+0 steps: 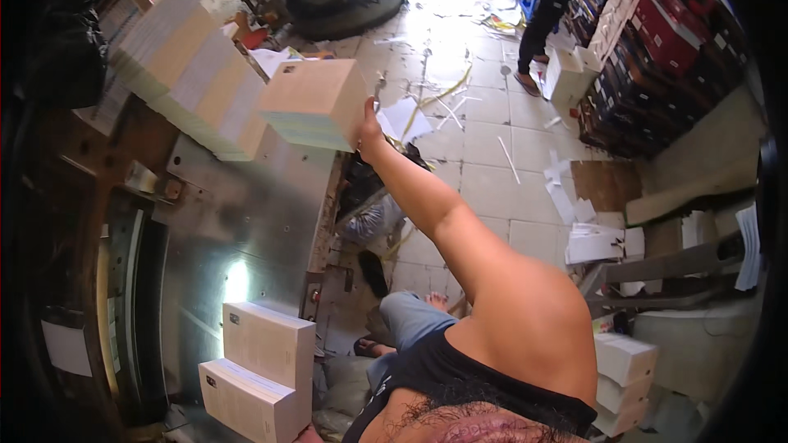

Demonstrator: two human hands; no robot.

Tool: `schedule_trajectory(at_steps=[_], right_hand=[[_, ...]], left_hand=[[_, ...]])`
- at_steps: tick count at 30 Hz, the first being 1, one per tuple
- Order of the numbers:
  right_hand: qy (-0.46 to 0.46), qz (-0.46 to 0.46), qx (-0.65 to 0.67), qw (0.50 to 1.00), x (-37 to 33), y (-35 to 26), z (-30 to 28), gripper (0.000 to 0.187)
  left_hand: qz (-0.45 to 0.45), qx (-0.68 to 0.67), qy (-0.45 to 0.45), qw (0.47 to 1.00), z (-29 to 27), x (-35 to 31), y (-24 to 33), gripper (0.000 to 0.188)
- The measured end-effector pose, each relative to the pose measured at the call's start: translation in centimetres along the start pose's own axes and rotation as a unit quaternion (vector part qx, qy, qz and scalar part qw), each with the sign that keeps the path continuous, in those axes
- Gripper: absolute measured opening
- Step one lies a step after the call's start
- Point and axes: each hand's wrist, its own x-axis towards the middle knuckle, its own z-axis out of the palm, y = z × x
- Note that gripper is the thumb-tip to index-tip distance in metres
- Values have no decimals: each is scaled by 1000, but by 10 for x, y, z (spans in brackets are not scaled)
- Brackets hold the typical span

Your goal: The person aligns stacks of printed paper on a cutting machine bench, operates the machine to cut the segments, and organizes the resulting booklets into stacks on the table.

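Stretched out ahead, my right hand [370, 133] presses the right side of a block of stacked paper-covered books [322, 86], thumb pointing up along its edge. The other fingers are mostly hidden behind the block. It has a cream cover on top, with a small dark picture in one corner. At the lower left, only a sliver of my left hand [309, 435] shows beside a similar front block of books [246, 402]; its fingers are hidden. Right behind that stands another cream-covered block [267, 340]. Both sit at the near end of a shiny metal machine table [222, 230].
A long row of stacked books [201, 74] leans along the table's far left. Dark machine parts [123, 279] line the left side. Paper scraps [406, 119] and a black bag [369, 189] lie on the tiled floor. Another person [546, 16] stands ahead, near dark stacks [636, 74].
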Motion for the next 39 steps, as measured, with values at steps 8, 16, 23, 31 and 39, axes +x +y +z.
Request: schedule_trajectory(at_steps=[8,16,23,31,39], right_hand=[[19,-19,-179,983,-178,97,-24,78],[-197,244,-165,935,-313,107,-1,84],[-179,297,-95,933,-331,93,67,107],[-120,274,-140,944,-291,79,62,91],[-162,185,-155,957,-240,15,9,53]], left_hand=[[7,5,-29,1000,12,-22,18,56],[-25,-39,11,999,100,-23,-14,55],[-22,-7,22,1000,118,-30,-33,57],[-29,-43,-20,998,151,-34,-39,52],[-31,-55,-22,998,149,-32,-41,51]])
